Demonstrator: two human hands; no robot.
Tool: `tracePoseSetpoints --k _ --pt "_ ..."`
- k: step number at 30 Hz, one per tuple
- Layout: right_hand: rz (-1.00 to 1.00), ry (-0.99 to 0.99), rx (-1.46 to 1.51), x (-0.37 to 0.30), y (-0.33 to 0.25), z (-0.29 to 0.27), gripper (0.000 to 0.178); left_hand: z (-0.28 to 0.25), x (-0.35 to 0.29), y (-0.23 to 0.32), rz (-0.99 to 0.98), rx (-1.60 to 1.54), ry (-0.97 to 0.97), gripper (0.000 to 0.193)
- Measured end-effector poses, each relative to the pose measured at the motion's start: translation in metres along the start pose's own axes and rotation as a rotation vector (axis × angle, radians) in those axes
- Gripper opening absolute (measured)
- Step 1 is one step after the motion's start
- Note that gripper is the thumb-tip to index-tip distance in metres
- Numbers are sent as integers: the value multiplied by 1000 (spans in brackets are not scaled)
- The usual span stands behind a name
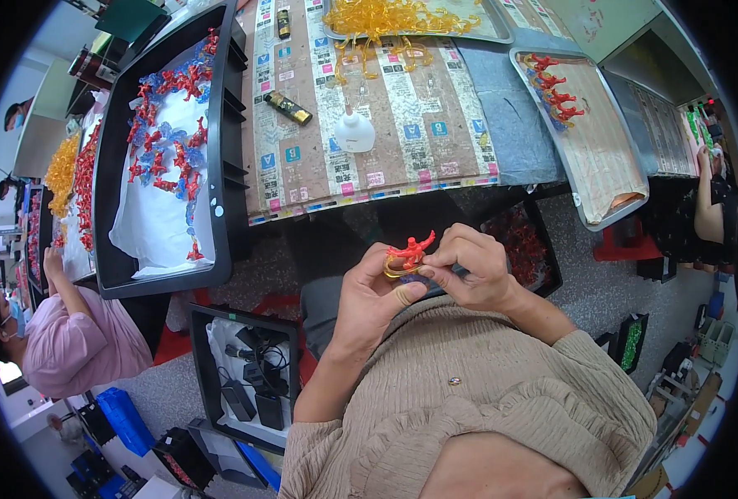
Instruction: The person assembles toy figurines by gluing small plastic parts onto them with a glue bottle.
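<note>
Close in front of my chest, both hands meet on a small red figurine (412,249) with its arms spread. A translucent yellow piece (394,271) curves round its lower part, and a bit of blue shows beneath. My left hand (361,299) is closed around the lower part, thumb pressed against it. The fingers of my right hand (475,264) pinch at the figurine's right side. Just what lies between those right fingertips is hidden.
A black tray (234,150) of red and blue figurines stands left. On the paper-covered table (319,179) are a white bottle (355,135), dark tubes (288,108) and a tray (502,32) of yellow parts. Another tray (602,166) holds figurines at right. A co-worker (86,333) sits left.
</note>
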State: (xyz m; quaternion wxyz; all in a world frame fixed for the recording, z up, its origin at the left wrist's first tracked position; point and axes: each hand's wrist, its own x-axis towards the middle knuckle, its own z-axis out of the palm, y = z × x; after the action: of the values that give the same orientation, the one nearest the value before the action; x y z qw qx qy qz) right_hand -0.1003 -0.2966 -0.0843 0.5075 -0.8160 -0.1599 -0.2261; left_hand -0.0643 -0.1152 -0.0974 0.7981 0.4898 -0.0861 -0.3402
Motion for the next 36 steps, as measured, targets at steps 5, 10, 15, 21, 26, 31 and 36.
tracePoseSetpoints --k 5,10,15,21,26,31,36 --pt "0 4 -8 -1 -1 1 16 6 -3 3 58 71 9 37" --pt "8 46 -8 1 -2 3 16 13 -3 9 30 -92 61 24" --pt "-21 60 -29 -3 0 8 17 16 -4 7 109 19 113 22" --pt "-29 87 -27 -4 0 11 18 16 -6 3 227 230 183 21" --pt "25 117 -80 -3 -8 11 17 15 -1 4 413 647 318 28" --pt "252 113 -61 8 -24 10 12 13 6 4 658 1180 249 41" --pt "334 141 -63 6 -18 16 11 7 19 10 748 1413 166 46"
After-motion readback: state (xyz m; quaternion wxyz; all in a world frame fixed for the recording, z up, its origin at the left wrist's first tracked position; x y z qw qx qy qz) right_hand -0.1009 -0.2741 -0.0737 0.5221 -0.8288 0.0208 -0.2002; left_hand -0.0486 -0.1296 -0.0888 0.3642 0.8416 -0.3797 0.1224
